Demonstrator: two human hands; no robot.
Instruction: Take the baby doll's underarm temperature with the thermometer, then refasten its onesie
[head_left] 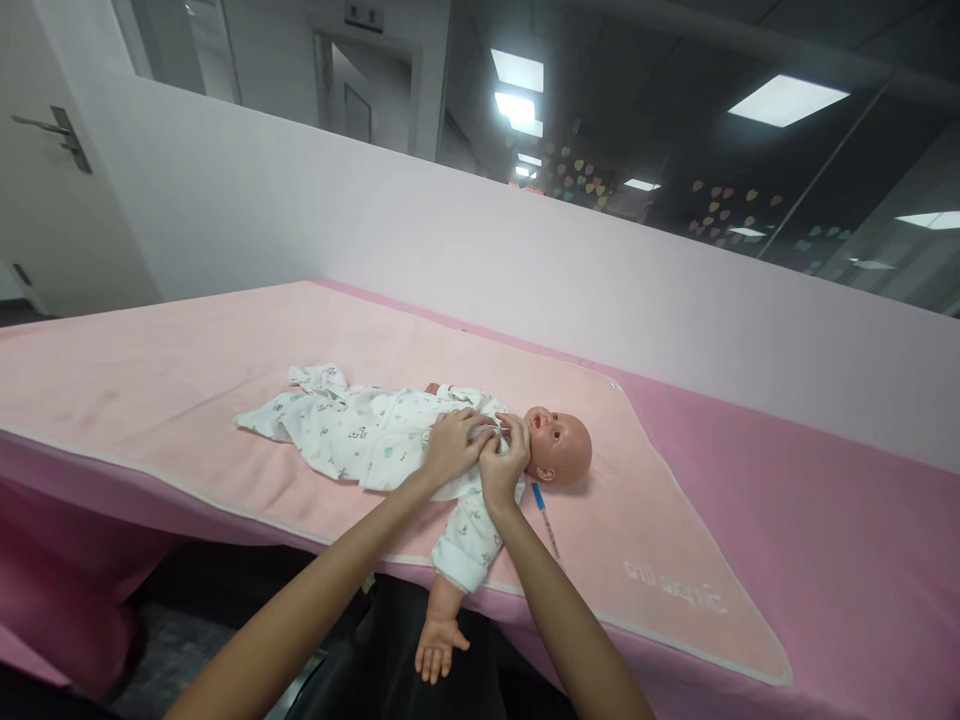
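Observation:
A baby doll (566, 445) lies on its back with its head to the right. It wears a white printed wrap gown (367, 430). My left hand (454, 445) and my right hand (506, 462) meet over the upper chest, just below the doll's chin. Both are closed, fingers pinching what look like thin white ties (499, 430) of the gown. My fingers partly cover the ties, so any knot cannot be made out. One doll arm (442, 630) hangs over the near edge of the table, palm showing.
A glass thermometer (550, 525) with a blue end lies beside the doll's head, near my right forearm. Beneath the doll is a light pink mat (187, 350) with white edging, over a darker pink cover (847, 540). A low white wall (450, 245) with glass above runs behind.

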